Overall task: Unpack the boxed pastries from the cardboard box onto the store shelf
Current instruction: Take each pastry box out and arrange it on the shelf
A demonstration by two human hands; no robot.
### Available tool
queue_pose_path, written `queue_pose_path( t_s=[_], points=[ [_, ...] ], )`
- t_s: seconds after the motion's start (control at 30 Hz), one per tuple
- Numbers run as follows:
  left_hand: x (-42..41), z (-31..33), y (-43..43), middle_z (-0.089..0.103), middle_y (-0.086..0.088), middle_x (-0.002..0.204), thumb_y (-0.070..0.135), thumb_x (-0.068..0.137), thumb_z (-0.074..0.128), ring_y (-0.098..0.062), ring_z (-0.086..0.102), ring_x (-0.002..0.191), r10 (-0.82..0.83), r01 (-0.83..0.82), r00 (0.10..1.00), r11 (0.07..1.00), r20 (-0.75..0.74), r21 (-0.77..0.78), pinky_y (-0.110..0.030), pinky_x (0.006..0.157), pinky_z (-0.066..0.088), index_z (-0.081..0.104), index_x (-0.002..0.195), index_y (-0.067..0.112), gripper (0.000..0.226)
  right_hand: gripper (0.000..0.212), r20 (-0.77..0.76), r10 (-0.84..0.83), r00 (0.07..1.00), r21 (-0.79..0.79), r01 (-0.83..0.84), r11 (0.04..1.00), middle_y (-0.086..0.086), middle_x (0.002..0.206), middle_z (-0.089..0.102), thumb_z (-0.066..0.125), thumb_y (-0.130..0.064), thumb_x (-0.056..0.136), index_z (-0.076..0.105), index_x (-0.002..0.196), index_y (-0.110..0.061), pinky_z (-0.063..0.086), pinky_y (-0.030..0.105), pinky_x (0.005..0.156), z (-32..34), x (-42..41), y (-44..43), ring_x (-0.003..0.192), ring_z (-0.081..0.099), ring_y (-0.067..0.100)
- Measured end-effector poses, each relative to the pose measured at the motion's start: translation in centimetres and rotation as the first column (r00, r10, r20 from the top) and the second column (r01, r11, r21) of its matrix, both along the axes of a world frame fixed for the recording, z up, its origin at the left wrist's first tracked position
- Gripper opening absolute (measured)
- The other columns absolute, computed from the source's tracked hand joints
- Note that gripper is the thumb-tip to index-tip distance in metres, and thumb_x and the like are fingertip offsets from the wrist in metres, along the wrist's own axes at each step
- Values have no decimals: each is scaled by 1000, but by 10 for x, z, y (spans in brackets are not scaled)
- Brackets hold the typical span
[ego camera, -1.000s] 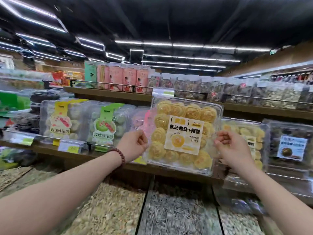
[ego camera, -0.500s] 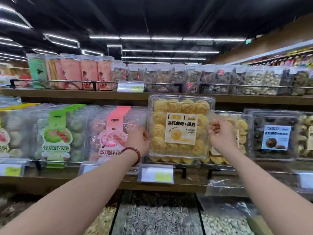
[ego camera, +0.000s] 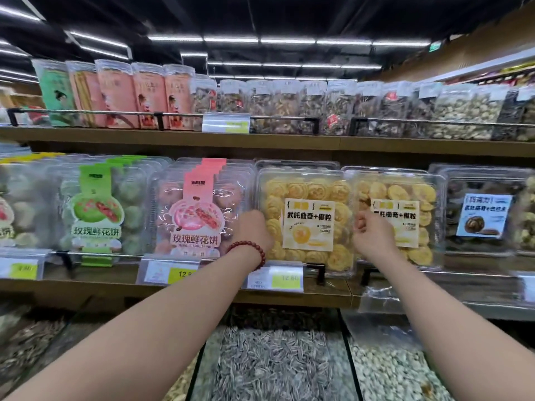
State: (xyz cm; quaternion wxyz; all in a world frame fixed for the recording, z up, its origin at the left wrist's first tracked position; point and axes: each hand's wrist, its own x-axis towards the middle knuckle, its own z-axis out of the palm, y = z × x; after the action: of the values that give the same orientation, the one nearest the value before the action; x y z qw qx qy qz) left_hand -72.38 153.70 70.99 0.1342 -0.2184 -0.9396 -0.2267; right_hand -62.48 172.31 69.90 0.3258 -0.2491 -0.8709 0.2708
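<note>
step: seating one clear clamshell of yellow swirl cookies (ego camera: 307, 218) upright on the middle shelf (ego camera: 173, 287), label facing out. I judge it's nearly placed.
cookie box position: stands on edge behind the shelf rail (ego camera: 124, 254), in the slot between the pink rose-pastry boxes (ego camera: 199, 209) at its 9 o'clock and a matching yellow cookie box (ego camera: 405, 218) at its 3 o'clock. Touching or nearly touching both neighbours. Another box of the same kind sits right behind it.
why upright: every box in this row faces forward, so mine matches. The rail likely keeps the bottom edge from sliding off.
left hand (ego camera: 252, 230): at the box's left edge, 9 o'clock side, fingers curled against it. Red bead bracelet (ego camera: 249, 251) on the wrist. Can't tell if it's gripping or just steadying.
right hand (ego camera: 373, 235): at the box's right edge, 3 o'clock side, fingers curled in. It overlaps the neighbour's front. Grip or mere contact: can't tell.
hands: apart, box between them, one on each side.
risk: tight slot, so the box could tip forward over the rail on release.
cardboard box: not in view.
below: bulk bins, sunflower seeds (ego camera: 275, 363) at 6 o'clock.
</note>
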Motion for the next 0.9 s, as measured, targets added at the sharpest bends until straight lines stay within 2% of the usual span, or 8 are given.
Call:
queue_pose_path(
  t_s=[0.07, 0.17, 0.27, 0.33, 0.43, 0.6, 0.77, 0.9],
  points=[
    [7, -5, -1, 60, -18, 111, 7, 85, 51, -32, 59, 101, -83, 78, 992, 995, 95, 56, -32, 69, 45, 49, 119, -2, 34, 9, 81, 36, 996, -6, -35, 999, 7, 79, 53, 50, 0, 88, 57, 90, -7, 38, 27, 57, -4, 5, -3, 79, 51, 26],
    [13, -8, -10, 61, -13, 105, 11, 84, 53, -28, 61, 98, -168, 164, 972, 986, 162, 36, -30, 73, 50, 57, 109, 3, 27, 9, 121, 93, 988, -79, -83, 993, 12, 96, 58, 52, -7, 93, 58, 99, -4, 46, 34, 76, -2, 15, -15, 100, 57, 30],
    [15, -2, -21, 62, -9, 104, 13, 84, 54, -24, 61, 97, -209, 184, 957, 973, 201, 137, -35, 87, 53, 63, 99, 11, 18, 39, 204, 118, 972, -51, -110, 993, 15, 128, 56, 52, -12, 95, 48, 132, -4, 42, 31, 89, 4, 25, -28, 121, 51, 30],
    [22, 6, -33, 61, -12, 116, 13, 86, 54, -22, 60, 98, -247, 196, 945, 953, 214, 233, -32, 85, 52, 63, 111, 14, 27, 53, 214, 108, 971, -8, -108, 994, 13, 145, 45, 52, -16, 95, 34, 144, -5, 40, 33, 100, 11, 34, -44, 130, 45, 28],
    [38, 17, -55, 62, -8, 120, 14, 87, 56, -16, 57, 90, -330, 255, 927, 902, 178, 348, -23, 71, 49, 57, 125, 11, 37, 51, 179, 117, 977, 49, -128, 991, 11, 138, 52, 53, -17, 95, 38, 143, -8, 41, 31, 98, 23, 48, -73, 127, 49, 27],
    [66, 24, -121, 62, 0, 89, 10, 84, 60, -15, 57, 86, -353, 281, 929, 868, 110, 410, -26, 79, 47, 68, 95, 11, 14, 41, 126, 153, 980, 134, -169, 976, 5, 132, 55, 55, -18, 93, 50, 133, -12, 44, 34, 99, 33, 78, -145, 117, 53, 19],
    [83, 14, -215, 71, -5, 88, 12, 80, 63, -22, 67, 92, -317, 229, 940, 861, 126, 454, -39, 85, 55, 66, 71, 18, 11, 33, 111, 206, 972, 204, -225, 953, 7, 121, 59, 53, -11, 91, 57, 123, -8, 44, 27, 88, 33, 107, -232, 105, 56, 18],
    [102, -2, -310, 68, -7, 71, 7, 85, 61, -6, 67, 58, -330, 194, 925, 834, 186, 517, -25, 62, 57, 60, 66, 18, 22, 26, 112, 247, 963, 235, -267, 935, 6, 107, 59, 55, -15, 89, 59, 114, -9, 48, 35, 87, 24, 127, -318, 98, 56, 20]
  ],
)
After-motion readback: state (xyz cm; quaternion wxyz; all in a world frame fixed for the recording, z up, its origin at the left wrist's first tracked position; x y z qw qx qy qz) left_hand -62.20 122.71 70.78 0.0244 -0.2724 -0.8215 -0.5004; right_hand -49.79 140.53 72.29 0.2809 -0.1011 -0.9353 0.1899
